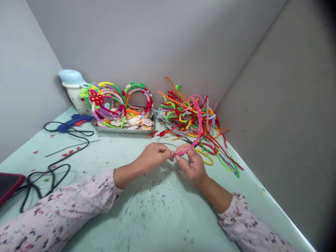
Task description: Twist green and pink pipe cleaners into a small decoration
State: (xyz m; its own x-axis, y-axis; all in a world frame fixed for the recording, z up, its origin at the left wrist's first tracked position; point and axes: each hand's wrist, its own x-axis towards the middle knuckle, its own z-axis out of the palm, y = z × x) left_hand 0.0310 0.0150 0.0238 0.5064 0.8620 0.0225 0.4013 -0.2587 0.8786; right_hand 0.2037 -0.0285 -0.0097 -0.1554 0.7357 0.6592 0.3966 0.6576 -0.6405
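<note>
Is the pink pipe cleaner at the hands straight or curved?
Curved: the pink pipe cleaner rises from the right hand in a bow, its upper part bending left.

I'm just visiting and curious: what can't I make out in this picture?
All in the head view:
Pink fuzzy strip: its lower end is hidden where the left hand and right hand meet.
Red-rimmed device: cut off by the left edge.
Shells: some hidden behind fuzzy hoops.
Cup: partly hidden behind fuzzy flowers.
Dark specks on the table: too small to identify.
</note>
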